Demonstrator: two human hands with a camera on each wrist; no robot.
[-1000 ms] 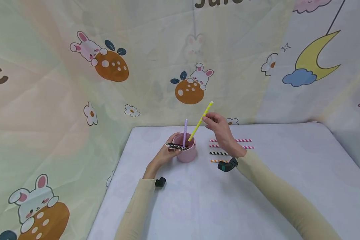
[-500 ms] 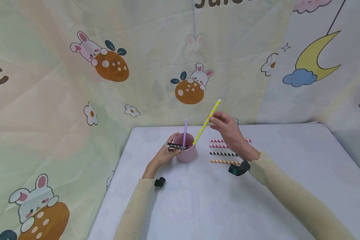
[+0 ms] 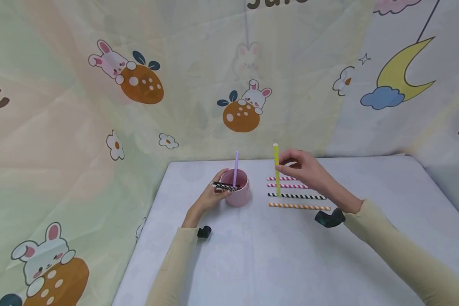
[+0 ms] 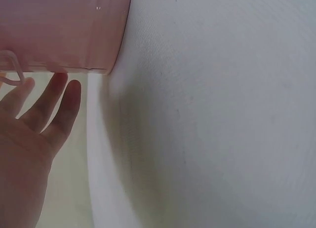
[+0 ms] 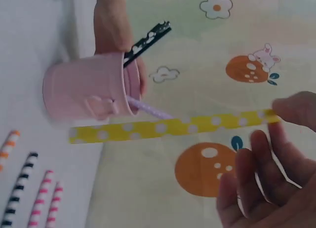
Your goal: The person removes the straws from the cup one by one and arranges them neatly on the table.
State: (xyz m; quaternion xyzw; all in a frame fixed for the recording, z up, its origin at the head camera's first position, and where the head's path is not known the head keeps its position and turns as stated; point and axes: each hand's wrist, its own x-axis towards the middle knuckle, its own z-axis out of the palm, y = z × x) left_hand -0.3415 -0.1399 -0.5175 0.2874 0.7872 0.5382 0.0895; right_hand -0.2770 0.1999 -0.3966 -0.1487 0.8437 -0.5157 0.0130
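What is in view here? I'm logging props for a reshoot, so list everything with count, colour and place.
Cup: one, pink, on table beside left hand.
Purple straw: one, standing in cup.
Black-and-white straw: one, across cup rim.
Yellow straw: one, dotted, upright above the row.
Striped straws: four, two pink, one black, one orange, lying in a row.
Table: one, white.
Backdrop: cartoon print.
Left hand: holds cup.
Right hand: pinches yellow straw.

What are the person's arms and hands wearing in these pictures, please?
Both arms are covered by long, close-fitting, pale beige sleeves that end at the wrists. A small black device sits at the right wrist and a smaller black one at the left. The left hand and right hand are bare, without gloves.
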